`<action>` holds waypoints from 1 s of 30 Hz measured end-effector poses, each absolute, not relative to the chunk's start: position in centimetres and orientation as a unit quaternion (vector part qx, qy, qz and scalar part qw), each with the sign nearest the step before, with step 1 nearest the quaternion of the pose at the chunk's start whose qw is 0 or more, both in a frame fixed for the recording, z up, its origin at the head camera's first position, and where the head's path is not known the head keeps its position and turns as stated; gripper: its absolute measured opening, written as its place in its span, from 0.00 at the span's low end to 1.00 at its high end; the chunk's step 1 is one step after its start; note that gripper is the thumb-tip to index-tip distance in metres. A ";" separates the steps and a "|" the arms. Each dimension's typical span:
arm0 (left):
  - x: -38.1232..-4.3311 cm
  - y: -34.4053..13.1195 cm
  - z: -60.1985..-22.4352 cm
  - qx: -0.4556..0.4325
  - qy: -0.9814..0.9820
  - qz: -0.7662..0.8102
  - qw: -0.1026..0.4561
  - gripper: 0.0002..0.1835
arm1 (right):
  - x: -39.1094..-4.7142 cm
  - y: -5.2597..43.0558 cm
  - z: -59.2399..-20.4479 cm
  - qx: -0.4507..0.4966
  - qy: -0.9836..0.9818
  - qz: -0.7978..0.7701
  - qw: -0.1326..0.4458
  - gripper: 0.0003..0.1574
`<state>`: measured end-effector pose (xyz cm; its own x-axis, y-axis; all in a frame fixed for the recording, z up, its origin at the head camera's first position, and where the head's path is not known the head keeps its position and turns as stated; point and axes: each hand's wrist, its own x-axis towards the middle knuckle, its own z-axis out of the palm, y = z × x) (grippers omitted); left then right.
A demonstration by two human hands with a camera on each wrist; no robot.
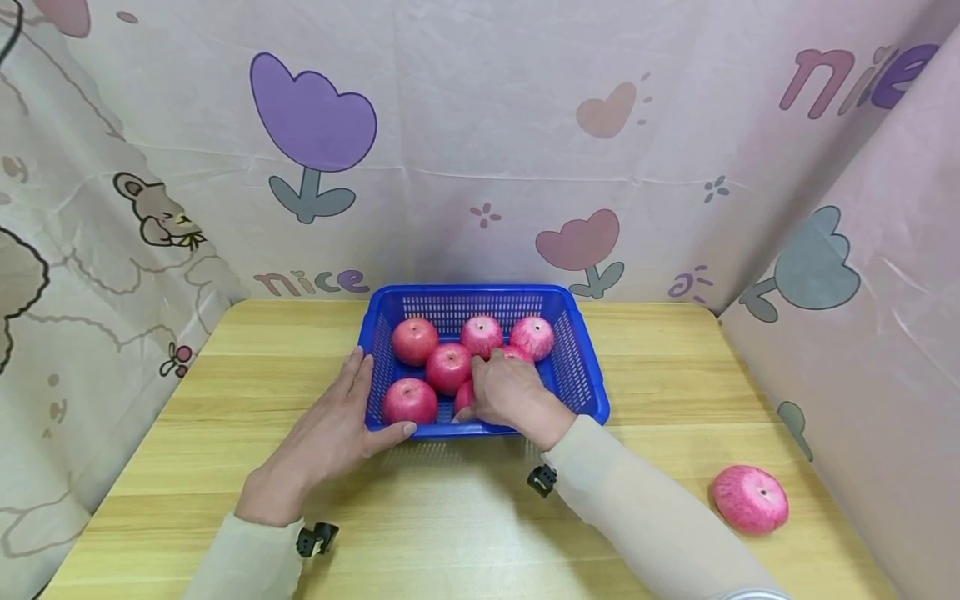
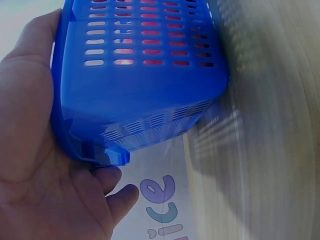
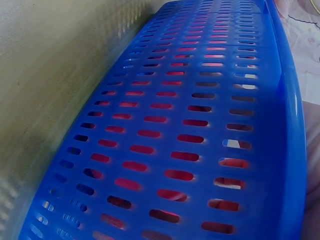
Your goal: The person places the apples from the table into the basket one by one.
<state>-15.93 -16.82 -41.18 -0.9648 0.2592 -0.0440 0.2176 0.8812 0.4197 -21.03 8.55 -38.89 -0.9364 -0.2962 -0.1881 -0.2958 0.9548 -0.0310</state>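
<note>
A blue plastic basket [image 1: 480,291] with slotted walls stands on the table, holding several pink-red apples [image 1: 415,341]. My left hand [image 1: 330,429] rests at its front left corner, fingers fairly straight along the left side and thumb on the front rim. The left wrist view shows the palm [image 2: 30,150] against the rim and fingertips just past the corner. Reaching over the front rim, my right hand [image 1: 517,396] grips an apple [image 1: 464,395] inside, thumb in front and fingers behind, mostly covering it. In the right wrist view the basket wall [image 3: 165,120] hides most of this hand.
One more apple [image 1: 750,500] lies alone at the right of the wooden table [image 1: 645,350]. A printed cloth [image 1: 450,125] hangs close behind the basket and along both sides of the table.
</note>
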 end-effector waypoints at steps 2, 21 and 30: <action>-16.0 -16.8 -41.2 0.124 0.969 0.210 0.050 0.73 | -21.0 8.6 -38.9 -0.147 0.984 -0.003 0.097 0.60; -15.9 -16.9 -41.4 0.119 0.967 0.218 0.049 0.73 | -20.2 10.2 -38.4 -0.201 0.976 -0.065 0.045 0.26; -15.9 -16.9 -41.4 0.119 0.967 0.221 0.050 0.73 | -19.8 11.5 -37.9 -0.199 0.974 -0.106 -0.001 0.24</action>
